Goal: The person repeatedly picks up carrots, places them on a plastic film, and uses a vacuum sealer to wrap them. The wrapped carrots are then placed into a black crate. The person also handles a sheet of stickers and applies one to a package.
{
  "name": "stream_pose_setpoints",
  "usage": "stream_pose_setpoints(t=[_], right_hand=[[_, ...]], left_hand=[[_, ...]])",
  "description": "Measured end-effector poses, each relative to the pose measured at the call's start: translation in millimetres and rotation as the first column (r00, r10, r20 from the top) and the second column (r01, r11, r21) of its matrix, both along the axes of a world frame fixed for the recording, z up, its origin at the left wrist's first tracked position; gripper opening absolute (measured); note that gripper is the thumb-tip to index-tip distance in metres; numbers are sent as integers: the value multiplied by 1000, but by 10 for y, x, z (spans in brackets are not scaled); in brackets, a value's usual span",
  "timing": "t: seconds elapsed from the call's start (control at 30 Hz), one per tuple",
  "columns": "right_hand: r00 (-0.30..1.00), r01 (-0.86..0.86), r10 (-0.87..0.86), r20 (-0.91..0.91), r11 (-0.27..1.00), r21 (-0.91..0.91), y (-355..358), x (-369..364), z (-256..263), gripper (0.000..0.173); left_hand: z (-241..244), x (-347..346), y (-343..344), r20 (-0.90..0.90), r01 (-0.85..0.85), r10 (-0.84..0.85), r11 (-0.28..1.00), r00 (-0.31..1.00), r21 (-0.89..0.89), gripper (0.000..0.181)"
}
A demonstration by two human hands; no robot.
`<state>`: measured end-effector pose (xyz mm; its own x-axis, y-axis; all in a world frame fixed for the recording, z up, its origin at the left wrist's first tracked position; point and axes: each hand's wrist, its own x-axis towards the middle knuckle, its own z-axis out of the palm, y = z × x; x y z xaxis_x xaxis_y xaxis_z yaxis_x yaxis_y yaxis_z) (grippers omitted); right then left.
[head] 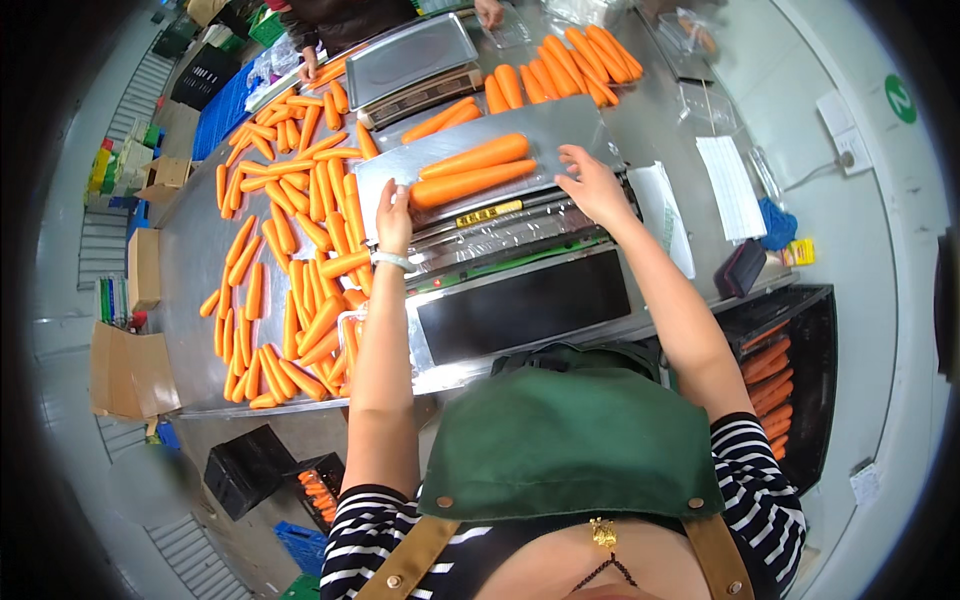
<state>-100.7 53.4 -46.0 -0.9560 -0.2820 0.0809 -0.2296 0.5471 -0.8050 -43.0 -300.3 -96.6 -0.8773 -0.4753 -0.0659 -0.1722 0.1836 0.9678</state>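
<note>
Two large carrots (476, 180) lie side by side on the metal pan (577, 127) of a weighing scale in front of me. My left hand (394, 219), with a pale bangle on its wrist, is at their thick left ends; its thumb appears to touch the nearer one. Past their right tips, my right hand (594, 184) is held over the pan, fingers spread and holding nothing. Below the pan, a roll of clear film (510, 238) spans the machine. A dark panel (525, 306) faces me.
Many loose carrots (315, 202) cover the steel table on the left. Carrots in a row (559, 71) lie beyond the pan, beside a second scale (412, 60). Another person's hand (308, 66) is across the table. At right are paper sheets (731, 187) and a black carrot crate (810, 375).
</note>
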Motion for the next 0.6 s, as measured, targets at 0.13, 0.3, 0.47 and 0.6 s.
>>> stream_pose_setpoints(t=[0.13,0.3,0.47,0.6], right_hand=[[989,17,-61,133,951,309,-394,-406,-151,50],[986,-30,8,166,990,135,-225,-403,-341,50],[999,12,-8,-41,996,94,367,-223,-37,40],[992,111,-77,-95,892,437,580,147,87,35]], left_hand=[[45,-60,190,59,41,-34,992,998,-119,46],[2,80,138,12,177,-178,984,984,24,59],[342,650,-129,-82,-34,5,935,997,-353,45],[295,1083,-161,42,-145,206,805,978,-575,22]])
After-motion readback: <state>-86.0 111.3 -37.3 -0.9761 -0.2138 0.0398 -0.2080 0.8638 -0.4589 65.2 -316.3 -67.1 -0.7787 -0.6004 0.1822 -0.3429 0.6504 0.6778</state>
